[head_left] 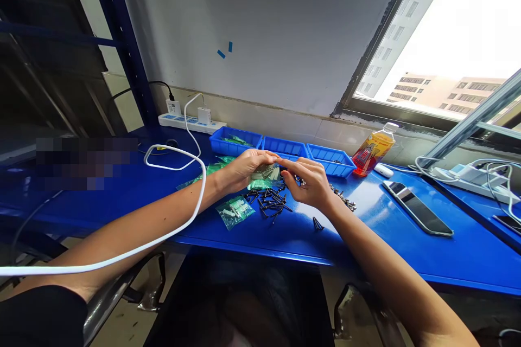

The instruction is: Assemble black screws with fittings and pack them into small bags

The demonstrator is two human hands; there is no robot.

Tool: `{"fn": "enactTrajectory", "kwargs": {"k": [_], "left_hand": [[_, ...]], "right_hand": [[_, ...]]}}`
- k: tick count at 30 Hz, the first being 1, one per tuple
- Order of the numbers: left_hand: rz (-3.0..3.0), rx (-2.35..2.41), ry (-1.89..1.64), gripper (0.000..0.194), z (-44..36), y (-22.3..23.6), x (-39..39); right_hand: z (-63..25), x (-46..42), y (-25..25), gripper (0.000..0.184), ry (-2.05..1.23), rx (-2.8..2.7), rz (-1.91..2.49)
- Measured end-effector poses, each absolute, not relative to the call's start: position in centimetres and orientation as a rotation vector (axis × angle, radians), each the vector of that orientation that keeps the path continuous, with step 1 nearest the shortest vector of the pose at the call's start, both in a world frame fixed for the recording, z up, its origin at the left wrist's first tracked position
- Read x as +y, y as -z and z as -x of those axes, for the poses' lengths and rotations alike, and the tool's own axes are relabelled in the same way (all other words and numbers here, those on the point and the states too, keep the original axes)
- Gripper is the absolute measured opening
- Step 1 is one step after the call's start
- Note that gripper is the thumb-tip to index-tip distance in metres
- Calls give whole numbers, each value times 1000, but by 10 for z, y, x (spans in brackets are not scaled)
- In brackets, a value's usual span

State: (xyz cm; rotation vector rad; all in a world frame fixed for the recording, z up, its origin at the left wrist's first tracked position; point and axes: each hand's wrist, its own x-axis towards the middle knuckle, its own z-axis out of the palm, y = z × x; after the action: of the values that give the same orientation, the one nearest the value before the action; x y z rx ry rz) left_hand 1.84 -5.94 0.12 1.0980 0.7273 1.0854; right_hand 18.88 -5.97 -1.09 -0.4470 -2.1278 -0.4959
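Left hand [246, 167], fingers curled, is closed on a clear bag [267, 174] of pale, stubby plugs above a blue table [260, 238]. The right hand [307, 181], fingers bent, meets its fingertips; I cannot tell whether it grips anything. Nearer the table's edge lie another bag [234, 211] of whitish plugs and loose black screws [272, 203]. Beyond, three blue trays stand in a row; the left tray [222, 146] holds green-tinted packets [236, 140].

Grey wall [277, 38], bright window [468, 32], blue table [480, 263], seemingly pale floor [122, 331]
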Motion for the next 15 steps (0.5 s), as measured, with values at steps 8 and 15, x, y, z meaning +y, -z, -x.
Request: {"fn": "enactTrajectory", "kwargs": {"k": [8, 15], "left_hand": [[-1071, 717, -929, 13, -17, -5, -63], [-954, 692, -891, 19, -20, -1, -60]], "right_hand": [[-189, -60, 14, 18, 341, -2134, 481], [-182, -58, 20, 15, 182, -2078, 547]]}}
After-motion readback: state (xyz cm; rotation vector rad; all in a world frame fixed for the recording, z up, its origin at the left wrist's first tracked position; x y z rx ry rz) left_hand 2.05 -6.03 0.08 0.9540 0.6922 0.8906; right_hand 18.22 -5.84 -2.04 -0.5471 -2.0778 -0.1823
